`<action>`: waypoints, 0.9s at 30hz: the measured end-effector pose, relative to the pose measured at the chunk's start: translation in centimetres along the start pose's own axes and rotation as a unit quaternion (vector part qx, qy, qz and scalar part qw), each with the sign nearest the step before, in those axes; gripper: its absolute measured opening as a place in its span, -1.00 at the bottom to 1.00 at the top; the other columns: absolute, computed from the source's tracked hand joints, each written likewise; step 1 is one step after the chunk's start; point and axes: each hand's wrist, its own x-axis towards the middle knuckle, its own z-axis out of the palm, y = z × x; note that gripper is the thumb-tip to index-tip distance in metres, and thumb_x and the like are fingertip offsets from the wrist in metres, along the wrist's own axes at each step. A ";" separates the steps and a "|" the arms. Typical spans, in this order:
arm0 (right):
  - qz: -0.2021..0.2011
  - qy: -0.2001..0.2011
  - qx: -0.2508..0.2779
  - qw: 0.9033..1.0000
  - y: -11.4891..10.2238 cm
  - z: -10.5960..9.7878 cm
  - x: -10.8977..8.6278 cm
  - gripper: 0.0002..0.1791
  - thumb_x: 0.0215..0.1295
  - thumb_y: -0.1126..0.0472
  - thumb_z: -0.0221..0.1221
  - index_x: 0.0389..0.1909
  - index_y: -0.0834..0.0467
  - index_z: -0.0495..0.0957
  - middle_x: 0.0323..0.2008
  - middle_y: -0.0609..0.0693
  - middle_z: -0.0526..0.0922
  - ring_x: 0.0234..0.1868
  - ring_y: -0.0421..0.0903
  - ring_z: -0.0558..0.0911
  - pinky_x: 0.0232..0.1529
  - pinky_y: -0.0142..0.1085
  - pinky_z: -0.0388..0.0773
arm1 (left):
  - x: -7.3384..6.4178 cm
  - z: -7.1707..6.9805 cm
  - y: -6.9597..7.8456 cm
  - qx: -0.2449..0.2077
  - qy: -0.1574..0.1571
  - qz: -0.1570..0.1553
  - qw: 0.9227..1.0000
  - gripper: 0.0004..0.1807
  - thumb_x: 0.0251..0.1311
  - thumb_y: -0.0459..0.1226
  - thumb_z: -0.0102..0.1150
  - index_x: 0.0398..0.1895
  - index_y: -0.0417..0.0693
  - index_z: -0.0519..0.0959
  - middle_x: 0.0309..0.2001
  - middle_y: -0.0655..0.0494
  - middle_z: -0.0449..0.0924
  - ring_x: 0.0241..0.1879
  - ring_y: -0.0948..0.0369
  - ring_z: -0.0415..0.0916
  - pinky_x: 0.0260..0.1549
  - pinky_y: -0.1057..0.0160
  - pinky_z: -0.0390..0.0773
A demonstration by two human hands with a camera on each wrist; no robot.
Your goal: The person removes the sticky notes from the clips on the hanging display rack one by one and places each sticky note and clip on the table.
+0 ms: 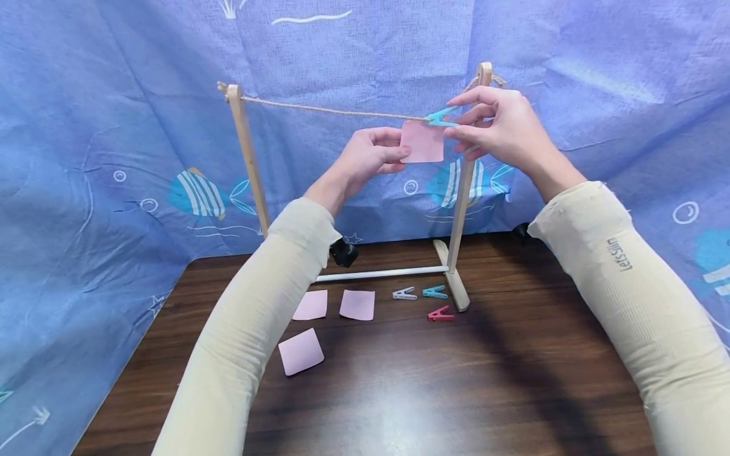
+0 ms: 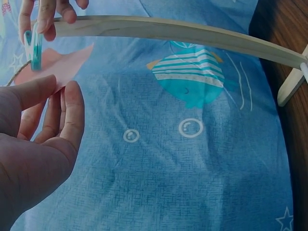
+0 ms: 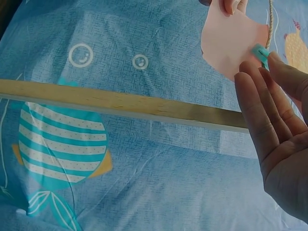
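Observation:
My left hand point(image 1: 367, 155) pinches the left edge of a square pink paper note point(image 1: 423, 142) between thumb and fingers. The note hangs at a twine line point(image 1: 331, 111), near the line's right end. A light-blue clothespin point(image 1: 439, 118) sits across the twine at the note's top edge. My right hand point(image 1: 504, 126) has its thumb and fingers around the clothespin's handle ends, thumb below and fingers above. In the right wrist view, the right thumb is at the clothespin point(image 3: 261, 53) and the note point(image 3: 233, 41) curves slightly.
A wooden post point(image 1: 248, 158) on the left and another post point(image 1: 462, 196) on the right carry the twine. A white bar point(image 1: 382, 273) joins them low down. On the brown table point(image 1: 399, 392) lie several pink notes point(image 1: 357, 305), plus white point(image 1: 405, 293), blue point(image 1: 435, 292) and red point(image 1: 441, 314) clothespins.

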 end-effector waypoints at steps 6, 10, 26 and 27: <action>0.003 0.000 0.018 1.000 0.1 0.0 0.0 -0.49 0.25 0.20 0.40 0.22 0.15 0.56 -0.29 -0.01 0.76 -0.45 -0.11 0.77 -0.41 -0.24 0.72 | 0.0 0.0 -0.1 0.002 -0.001 0.001 1.000 -0.64 0.29 -0.48 0.29 0.15 -0.28 0.59 -0.06 -0.09 0.66 -0.15 0.11 0.65 -0.04 0.16 0.68; -0.005 -0.001 0.015 1.000 0.2 0.0 0.0 -0.49 0.27 0.20 0.39 0.24 0.15 0.55 -0.28 0.00 0.76 -0.46 -0.12 0.77 -0.41 -0.24 0.71 | -0.1 0.0 0.0 0.006 0.000 0.001 1.000 -0.64 0.29 -0.48 0.29 0.15 -0.28 0.59 -0.08 -0.07 0.66 -0.17 0.13 0.64 -0.01 0.14 0.67; 0.000 0.016 0.045 0.999 0.4 -0.1 0.2 -0.56 0.24 0.24 0.41 0.14 0.18 0.63 -0.31 -0.01 0.78 -0.44 -0.10 0.77 -0.41 -0.23 0.71 | -0.1 0.1 0.1 0.004 0.001 0.000 1.000 -0.67 0.28 -0.49 0.29 0.11 -0.29 0.61 -0.15 -0.06 0.67 -0.23 0.15 0.63 -0.22 0.28 0.69; -0.001 0.018 0.046 0.999 0.4 -0.1 0.2 -0.58 0.23 0.25 0.41 0.12 0.18 0.63 -0.31 -0.02 0.78 -0.45 -0.11 0.77 -0.42 -0.24 0.71 | -0.1 0.1 0.0 0.004 0.001 0.000 1.000 -0.67 0.29 -0.49 0.29 0.11 -0.29 0.61 -0.15 -0.06 0.66 -0.24 0.15 0.63 -0.24 0.30 0.68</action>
